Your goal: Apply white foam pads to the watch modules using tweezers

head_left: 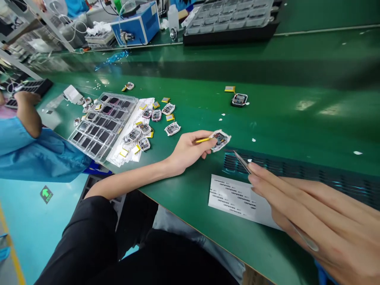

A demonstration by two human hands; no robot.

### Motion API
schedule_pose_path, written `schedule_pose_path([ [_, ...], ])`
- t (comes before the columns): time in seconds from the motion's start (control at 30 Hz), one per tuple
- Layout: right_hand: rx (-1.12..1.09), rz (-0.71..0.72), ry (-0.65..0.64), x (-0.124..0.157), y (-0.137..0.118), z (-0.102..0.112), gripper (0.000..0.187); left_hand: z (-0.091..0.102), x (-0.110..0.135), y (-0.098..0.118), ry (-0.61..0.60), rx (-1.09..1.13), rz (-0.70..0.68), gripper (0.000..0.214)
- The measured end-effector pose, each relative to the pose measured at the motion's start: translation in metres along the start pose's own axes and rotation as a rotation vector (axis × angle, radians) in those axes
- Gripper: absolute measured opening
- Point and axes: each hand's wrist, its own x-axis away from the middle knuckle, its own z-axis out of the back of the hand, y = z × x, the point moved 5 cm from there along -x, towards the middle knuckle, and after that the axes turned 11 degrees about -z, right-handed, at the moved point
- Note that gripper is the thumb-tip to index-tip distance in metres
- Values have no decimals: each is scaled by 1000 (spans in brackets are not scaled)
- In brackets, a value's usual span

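My left hand (192, 148) is closed on a white-rimmed watch case (220, 141) with its circuit board showing. A yellow-edged battery (203, 140) sticks out from the case by my fingers. In my right hand (314, 213) is a pair of metal tweezers (242, 160), its tips pointing toward the case but apart from it. Beneath that hand lies a white printed sheet (231, 196) with rows of small dark marks. A strip of dark pieces in clear film (276, 168) runs along the bench behind it.
Several open watch cases (144, 144) with batteries lie on paper at left, beside a clear tray (103, 122) of dark screens. A dark case (239, 99) sits farther back. A blue box (136, 25) and a stacked tray (228, 18) stand behind. A co-worker's arm (28, 113) is at far left.
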Motion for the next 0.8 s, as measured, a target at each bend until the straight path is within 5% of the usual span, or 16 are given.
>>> schedule_pose_path([
  [0.37, -75, -72, -13, 12, 1, -18, 56, -5, 11, 15, -18, 45, -72, 48],
  [0.6, -43, -12, -84, 20, 3, -20, 61, -8, 16, 20, -48, 64, -157, 49],
  [0.8, -25, 83, -45, 21, 3, -19, 59, -10, 17, 17, -41, 79, -93, 52],
])
